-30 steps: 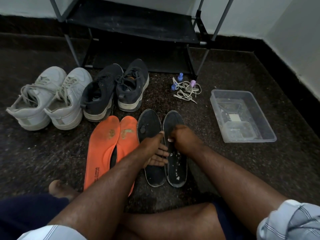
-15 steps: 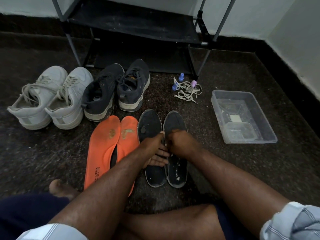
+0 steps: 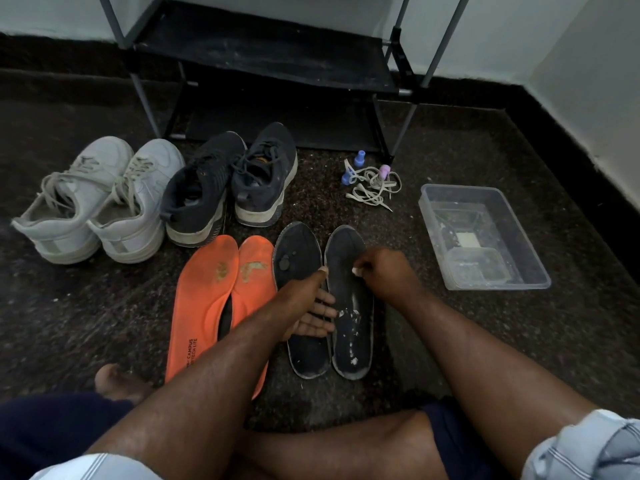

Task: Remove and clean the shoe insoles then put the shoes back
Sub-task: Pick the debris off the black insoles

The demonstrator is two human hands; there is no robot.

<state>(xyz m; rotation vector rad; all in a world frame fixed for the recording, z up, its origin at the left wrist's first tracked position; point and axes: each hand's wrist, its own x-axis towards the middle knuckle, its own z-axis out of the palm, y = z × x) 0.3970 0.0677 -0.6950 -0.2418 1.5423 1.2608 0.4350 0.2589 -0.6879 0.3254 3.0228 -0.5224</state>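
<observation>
1. Your right hand [image 3: 384,271] had slid up toward the toe of the right black insole [image 3: 349,303] since a second before; your left hand [image 3: 311,306] had stayed put.
2. Your right hand's fingers were curled, pinching something small and white against that insole.
3. Your left hand lay flat with its fingers straight, pressing on the left black insole [image 3: 299,261], fingertips at the seam between the two.
4. The orange insoles [image 3: 221,292] lay just beside, touching the black pair's left edge.
5. The dark shoes [image 3: 228,185] and white shoes [image 3: 97,199] stood behind, in front of the rack [image 3: 266,50].
6. Bare floor [image 3: 433,327] stayed open between your right arm and the clear tub [image 3: 429,202].
7. The tub held a smaller clear box [image 3: 474,268] and a white square.
8. Loose laces [image 3: 374,185] lay near the rack's leg.
</observation>
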